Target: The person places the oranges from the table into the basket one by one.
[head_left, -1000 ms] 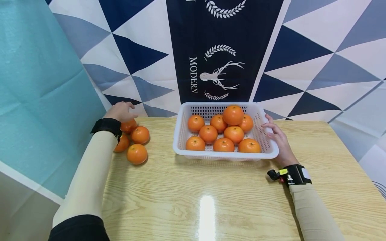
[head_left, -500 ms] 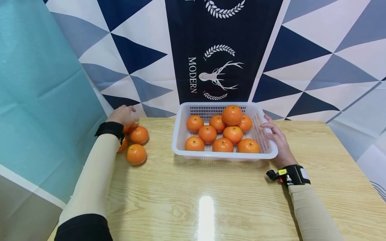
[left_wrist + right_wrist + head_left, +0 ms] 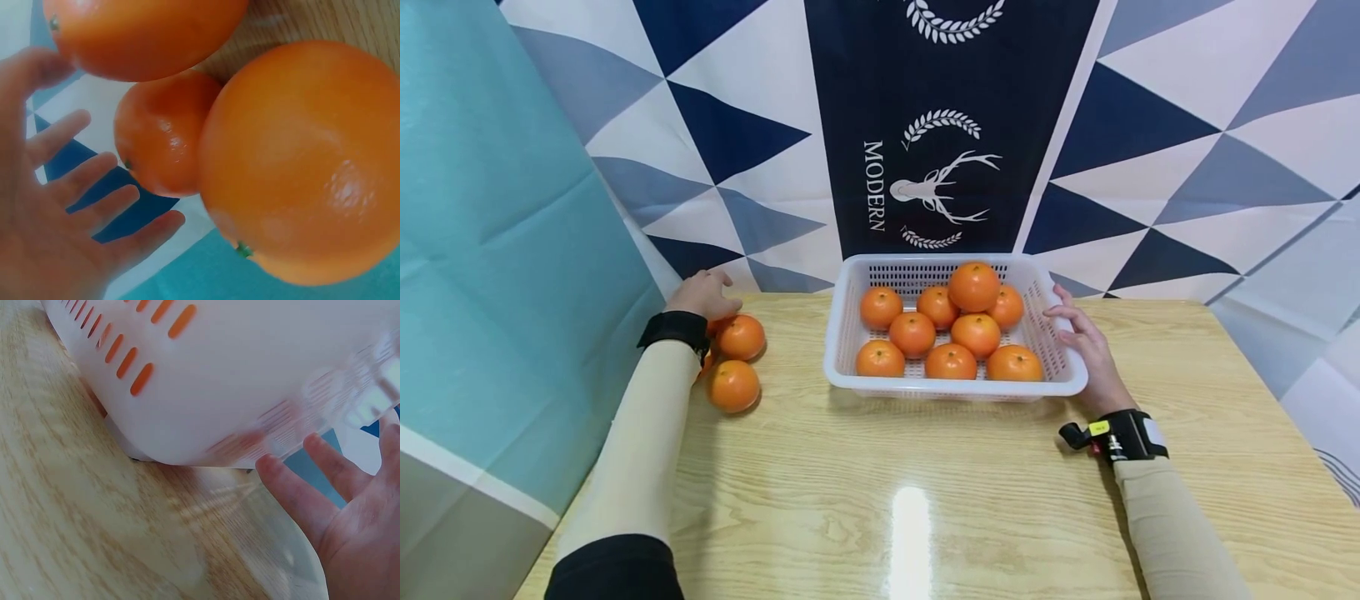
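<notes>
In the head view my left hand [image 3: 700,296] reaches over a small group of oranges at the table's back left, such as this orange [image 3: 742,337] and the nearer orange [image 3: 733,387]. Others there are partly hidden by the hand and wrist. The left wrist view shows its fingers [image 3: 81,181] spread and extended beside a small orange [image 3: 165,134]; the thumb lies close to the upper orange [image 3: 147,37]. My right hand [image 3: 1093,358] holds the right end of a white plastic basket [image 3: 835,333], with fingers over the rim and others near its outer wall.
Inside the basket are several oranges [image 3: 912,335], with one orange [image 3: 974,287] stacked on top of others. Behind the wooden table [image 3: 820,483] hangs a patterned cloth [image 3: 760,108]. A teal cloth [image 3: 512,233] borders the left side.
My left hand has lowered slightly toward the oranges at the back left, its fingers still extended. The right hand stays on the basket, and the head view has shifted slightly.
</notes>
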The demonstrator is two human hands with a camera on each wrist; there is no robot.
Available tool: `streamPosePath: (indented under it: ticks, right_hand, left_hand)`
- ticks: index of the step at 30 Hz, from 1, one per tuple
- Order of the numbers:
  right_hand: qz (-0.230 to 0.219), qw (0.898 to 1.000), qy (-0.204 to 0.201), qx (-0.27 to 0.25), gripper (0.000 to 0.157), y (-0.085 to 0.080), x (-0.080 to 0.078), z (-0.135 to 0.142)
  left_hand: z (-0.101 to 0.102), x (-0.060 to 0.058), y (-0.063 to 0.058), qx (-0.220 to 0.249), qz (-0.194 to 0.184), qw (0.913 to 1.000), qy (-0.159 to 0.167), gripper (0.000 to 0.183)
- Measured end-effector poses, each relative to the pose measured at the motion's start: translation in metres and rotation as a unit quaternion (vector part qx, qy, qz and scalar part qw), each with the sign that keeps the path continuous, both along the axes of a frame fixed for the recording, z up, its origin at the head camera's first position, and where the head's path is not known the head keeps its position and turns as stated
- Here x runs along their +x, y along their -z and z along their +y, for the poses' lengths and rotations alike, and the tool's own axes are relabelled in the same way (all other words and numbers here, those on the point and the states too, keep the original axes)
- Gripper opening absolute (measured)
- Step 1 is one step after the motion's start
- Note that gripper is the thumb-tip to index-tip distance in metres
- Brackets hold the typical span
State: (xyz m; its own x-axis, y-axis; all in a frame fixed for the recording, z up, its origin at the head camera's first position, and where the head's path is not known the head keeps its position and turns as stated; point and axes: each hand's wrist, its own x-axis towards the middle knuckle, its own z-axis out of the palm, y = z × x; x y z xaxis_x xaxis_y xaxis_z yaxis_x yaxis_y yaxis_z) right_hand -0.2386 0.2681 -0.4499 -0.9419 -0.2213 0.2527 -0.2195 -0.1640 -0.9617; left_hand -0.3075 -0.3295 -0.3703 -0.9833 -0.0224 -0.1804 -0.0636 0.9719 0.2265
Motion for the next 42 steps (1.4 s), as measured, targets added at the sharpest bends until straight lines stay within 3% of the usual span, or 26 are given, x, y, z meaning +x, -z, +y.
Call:
streamPosePath:
  ticks: [8,21,42]
  right_hand:
    - [-0.001,1.000,-0.004,0.000,0.033,-0.001,0.001,-0.001]
    - [0.003,1.000,0.000,-0.013,0.030,0.002,0.000,-0.002]
    - [-0.004,1.000,0.003,-0.003,0.031,0.000,-0.001,0.000]
  left_hand:
    - [-0.006,0.004,0.008,-0.004,0.007,1.0000,-0.005,0.056]
    - [-0.015,0.012,0.014,0.000,-0.026,0.9996,-0.007,0.059]
    - [-0.017,0.007,0.020,-0.003,-0.009,1.0000,0.002,0.054]
